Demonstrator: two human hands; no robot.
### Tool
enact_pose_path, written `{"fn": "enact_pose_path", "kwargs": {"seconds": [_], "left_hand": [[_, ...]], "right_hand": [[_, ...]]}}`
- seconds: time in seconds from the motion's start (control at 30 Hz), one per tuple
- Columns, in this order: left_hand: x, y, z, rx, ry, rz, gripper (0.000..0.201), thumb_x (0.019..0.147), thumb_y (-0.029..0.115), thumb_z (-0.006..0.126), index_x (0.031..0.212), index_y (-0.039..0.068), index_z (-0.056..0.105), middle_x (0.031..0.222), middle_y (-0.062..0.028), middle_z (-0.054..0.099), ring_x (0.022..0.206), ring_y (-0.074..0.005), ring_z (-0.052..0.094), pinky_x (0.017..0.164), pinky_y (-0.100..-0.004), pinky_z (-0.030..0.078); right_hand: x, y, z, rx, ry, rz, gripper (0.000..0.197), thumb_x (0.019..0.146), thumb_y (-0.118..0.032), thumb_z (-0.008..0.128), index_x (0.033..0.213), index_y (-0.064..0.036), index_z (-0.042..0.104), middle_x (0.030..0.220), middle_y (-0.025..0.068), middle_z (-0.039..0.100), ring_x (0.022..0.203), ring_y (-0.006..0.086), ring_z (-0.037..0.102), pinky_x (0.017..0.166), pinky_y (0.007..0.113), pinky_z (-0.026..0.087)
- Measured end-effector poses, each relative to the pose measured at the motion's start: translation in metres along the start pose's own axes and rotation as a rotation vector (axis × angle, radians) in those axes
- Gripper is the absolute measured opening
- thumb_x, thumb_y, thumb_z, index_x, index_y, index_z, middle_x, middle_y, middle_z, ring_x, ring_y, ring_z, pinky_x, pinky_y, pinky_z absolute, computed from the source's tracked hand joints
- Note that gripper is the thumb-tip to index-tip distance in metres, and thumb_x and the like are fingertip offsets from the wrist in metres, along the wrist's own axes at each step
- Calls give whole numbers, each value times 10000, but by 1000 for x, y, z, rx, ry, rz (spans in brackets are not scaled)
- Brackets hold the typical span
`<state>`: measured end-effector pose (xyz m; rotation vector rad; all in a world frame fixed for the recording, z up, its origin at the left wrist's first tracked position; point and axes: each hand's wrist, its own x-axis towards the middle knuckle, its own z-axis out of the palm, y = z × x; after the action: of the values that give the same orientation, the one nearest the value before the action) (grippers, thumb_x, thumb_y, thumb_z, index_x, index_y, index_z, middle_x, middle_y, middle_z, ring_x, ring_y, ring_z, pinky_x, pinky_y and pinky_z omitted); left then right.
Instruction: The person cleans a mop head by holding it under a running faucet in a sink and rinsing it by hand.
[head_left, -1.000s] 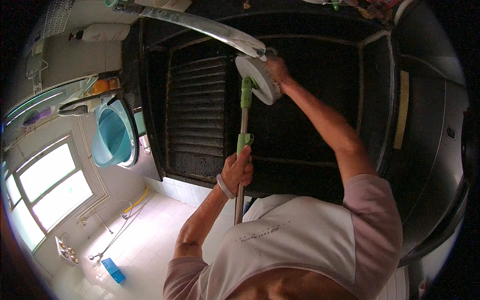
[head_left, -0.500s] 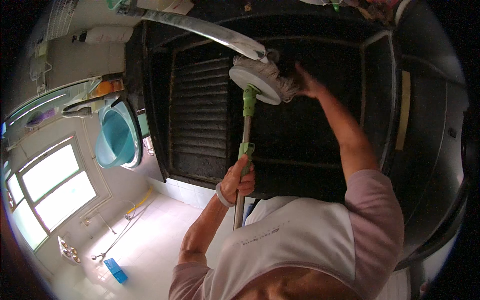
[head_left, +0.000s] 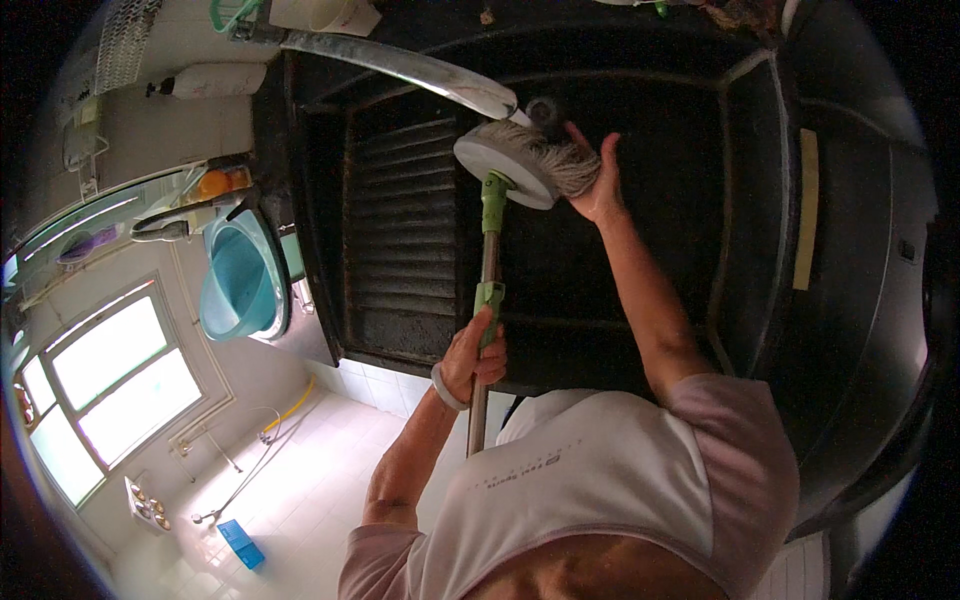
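Observation:
A string mop with a round white head and damp-looking grey strings is held tilted over a dark sink. My left hand wraps round the green clasp on its metal pole. My right hand is open, its thumb stretched out and its palm against the right edge of the strings; some fingertips are hidden behind them. Just above the mop head ends the long chrome faucet spout, with a pale streak at its tip that looks like water. A round drain shows beside that tip.
Left of the basin is a ribbed draining board. Further left stand a teal plastic basin and a white bottle. A blue box and a yellow hose appear at lower left, near a window.
My right hand has come left and closer to the mop strings, with its thumb now spread. The mop head has shifted slightly left and the drain has come into view. My left hand keeps its grip.

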<state>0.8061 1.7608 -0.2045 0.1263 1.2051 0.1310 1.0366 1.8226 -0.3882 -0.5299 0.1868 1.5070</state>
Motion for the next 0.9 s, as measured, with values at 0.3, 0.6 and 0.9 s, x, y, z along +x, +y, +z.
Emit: {"fn": "enact_pose_path", "kwargs": {"seconds": [0.3,0.6,0.9], "left_hand": [[-3,4,18,178,170,63,343,812,444,486,733,114,432,485,44,319,357,-53,276,319,-196,231],[0,5,18,165,167,51,353,820,440,473,748,99,423,497,34,336,356,-53,284,317,-193,230],[-9,18,36,380,222,220,308,830,383,488,738,103,399,509,32,354,368,-54,320,318,-204,270]], "right_hand": [[46,10,9,-553,154,105,317,741,-326,590,846,-27,592,747,37,551,648,147,509,575,302,407],[54,31,-9,-634,158,-265,232,801,-161,451,726,2,597,596,59,530,445,123,433,448,273,380],[-10,38,-23,-459,160,-181,261,819,-248,493,985,-47,515,1020,96,502,939,180,478,759,352,409]]}}
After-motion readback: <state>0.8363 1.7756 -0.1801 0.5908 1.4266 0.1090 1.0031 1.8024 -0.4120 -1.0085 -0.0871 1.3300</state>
